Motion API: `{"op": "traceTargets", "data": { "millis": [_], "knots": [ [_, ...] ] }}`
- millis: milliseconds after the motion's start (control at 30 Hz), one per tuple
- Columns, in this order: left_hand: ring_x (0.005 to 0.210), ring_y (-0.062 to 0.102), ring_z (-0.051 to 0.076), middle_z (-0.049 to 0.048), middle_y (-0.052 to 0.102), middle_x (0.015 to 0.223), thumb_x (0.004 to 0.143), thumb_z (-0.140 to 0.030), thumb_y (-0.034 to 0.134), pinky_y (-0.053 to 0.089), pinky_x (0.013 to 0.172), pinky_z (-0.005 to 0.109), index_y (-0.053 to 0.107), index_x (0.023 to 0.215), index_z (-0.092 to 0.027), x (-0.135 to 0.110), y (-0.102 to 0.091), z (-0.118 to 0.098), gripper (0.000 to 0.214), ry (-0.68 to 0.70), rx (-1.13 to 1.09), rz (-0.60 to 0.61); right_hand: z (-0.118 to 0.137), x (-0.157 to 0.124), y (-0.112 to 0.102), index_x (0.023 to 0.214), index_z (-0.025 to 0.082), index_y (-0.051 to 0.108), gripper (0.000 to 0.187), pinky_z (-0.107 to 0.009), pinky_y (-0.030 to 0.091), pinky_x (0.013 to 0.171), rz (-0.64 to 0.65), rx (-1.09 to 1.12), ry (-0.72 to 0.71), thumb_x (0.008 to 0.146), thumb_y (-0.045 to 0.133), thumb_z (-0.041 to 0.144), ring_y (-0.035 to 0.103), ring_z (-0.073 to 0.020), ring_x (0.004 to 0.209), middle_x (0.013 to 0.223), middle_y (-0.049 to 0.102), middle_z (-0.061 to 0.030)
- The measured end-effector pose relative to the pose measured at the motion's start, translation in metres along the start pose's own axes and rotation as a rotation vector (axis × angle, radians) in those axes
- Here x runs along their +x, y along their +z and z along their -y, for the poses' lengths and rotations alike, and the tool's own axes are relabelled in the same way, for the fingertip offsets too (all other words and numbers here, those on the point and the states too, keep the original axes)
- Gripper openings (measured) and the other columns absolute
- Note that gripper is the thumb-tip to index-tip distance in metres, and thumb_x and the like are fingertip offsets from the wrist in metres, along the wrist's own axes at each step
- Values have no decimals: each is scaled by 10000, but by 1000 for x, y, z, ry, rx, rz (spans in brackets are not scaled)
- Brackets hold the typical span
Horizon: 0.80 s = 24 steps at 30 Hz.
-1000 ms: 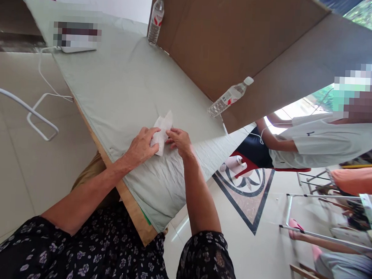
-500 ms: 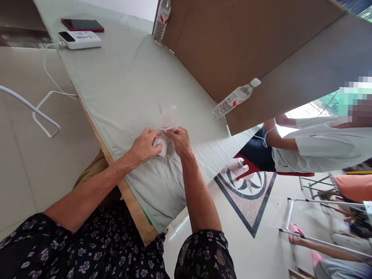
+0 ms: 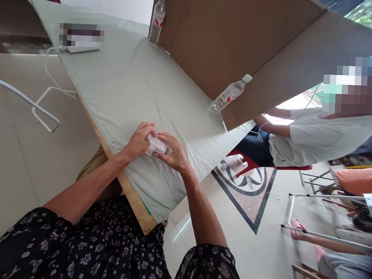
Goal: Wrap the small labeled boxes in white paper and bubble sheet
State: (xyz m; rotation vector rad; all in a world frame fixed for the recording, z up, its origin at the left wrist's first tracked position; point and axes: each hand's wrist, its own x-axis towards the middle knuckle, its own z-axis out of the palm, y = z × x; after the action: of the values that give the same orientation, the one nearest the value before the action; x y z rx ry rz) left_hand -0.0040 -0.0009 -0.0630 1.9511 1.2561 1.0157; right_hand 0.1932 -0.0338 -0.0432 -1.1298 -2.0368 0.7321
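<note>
Table (image 3: 144, 220): creased matt cloth (image 3: 114, 79), wooden near edge (image 3: 134, 199); bottles (image 3: 229, 95): glossy plastic; panel (image 3: 208, 41): matt cardboard; packet (image 3: 158, 143): material indistinct.

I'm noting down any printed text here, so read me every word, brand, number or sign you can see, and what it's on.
No text is legible.
Far bottle: label with red and white, too small to read.
Nearer bottle: label with red and white, also too small.
White device: mostly pixelated, unreadable.
White bundle: no lettering I can make out.
</note>
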Motion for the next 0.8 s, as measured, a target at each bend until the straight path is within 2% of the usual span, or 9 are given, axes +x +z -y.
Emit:
{"op": "traceTargets", "data": {
  "millis": [67, 167, 300, 400, 467, 567, 633, 700, 800],
  "knots": [
    [1356, 571, 254, 134, 639, 1316, 766, -88, 555, 480, 1134, 439, 636, 943, -198, 0, 0, 0, 224, -8, -20, 5, -4, -1, 5, 1316, 268, 686, 502, -499, 376, 1254, -19, -95, -34, 823, 782, 282, 562, -280, 1434, 1451, 674, -104],
    [1316, 611, 266, 139, 658, 1350, 776, -197, 600, 505, 1108, 436, 657, 984, -196, 1, -6, -1, 216, -44, -101, 44, -7, 3, 12, 1258, 261, 703, 417, -470, 413, 1218, -85, -99, -13, 845, 685, 211, 602, -260, 1378, 1396, 702, -97],
    [1339, 602, 291, 138, 635, 1448, 821, -366, 600, 490, 1119, 426, 691, 1173, -185, -2, -26, -5, 406, -68, -240, 166, 0, 10, 17, 1137, 233, 721, 333, -407, 531, 1039, -150, 194, 208, 854, 703, 407, 693, -244, 1141, 1194, 758, -74],
    [1143, 674, 293, 97, 728, 1230, 793, -456, 663, 550, 972, 404, 694, 1205, -171, -8, -38, -6, 502, -111, -271, 316, 7, 10, 21, 1071, 200, 720, 433, -323, 545, 801, -109, 459, 378, 863, 670, 577, 674, -200, 873, 956, 740, -39],
    [997, 688, 264, 66, 744, 1088, 787, -482, 688, 559, 867, 373, 692, 1196, -157, -10, -40, -6, 522, -154, -338, 377, 9, 10, 23, 1009, 193, 723, 448, -290, 495, 729, -109, 482, 398, 867, 651, 612, 619, -176, 797, 861, 693, -15],
    [1012, 681, 252, 63, 739, 1109, 792, -488, 713, 551, 881, 366, 679, 1214, -153, -9, -35, -6, 540, -182, -473, 366, 4, 10, 24, 879, 202, 709, 415, -279, 438, 706, -131, 316, 376, 913, 590, 598, 566, -168, 777, 778, 629, -1],
    [1037, 679, 257, 68, 737, 1129, 786, -479, 726, 548, 899, 375, 680, 1206, -152, -5, -30, -5, 535, -193, -507, 357, 0, 11, 23, 843, 207, 695, 408, -287, 446, 731, -143, 213, 361, 945, 543, 571, 576, -178, 807, 793, 639, -12],
    [1032, 678, 262, 73, 740, 1128, 774, -477, 735, 548, 875, 373, 685, 1212, -151, -1, -27, -4, 547, -202, -507, 362, -4, 11, 23, 902, 210, 700, 389, -304, 479, 788, -181, 169, 345, 965, 510, 545, 610, -194, 875, 893, 687, -37],
    [1026, 678, 266, 79, 746, 1126, 774, -478, 744, 541, 852, 365, 688, 1238, -152, 3, -25, -1, 571, -207, -510, 383, -5, 5, 22, 1079, 214, 692, 358, -352, 522, 869, -355, 126, 319, 981, 504, 503, 649, -215, 971, 1075, 723, -75]
  ]
}}
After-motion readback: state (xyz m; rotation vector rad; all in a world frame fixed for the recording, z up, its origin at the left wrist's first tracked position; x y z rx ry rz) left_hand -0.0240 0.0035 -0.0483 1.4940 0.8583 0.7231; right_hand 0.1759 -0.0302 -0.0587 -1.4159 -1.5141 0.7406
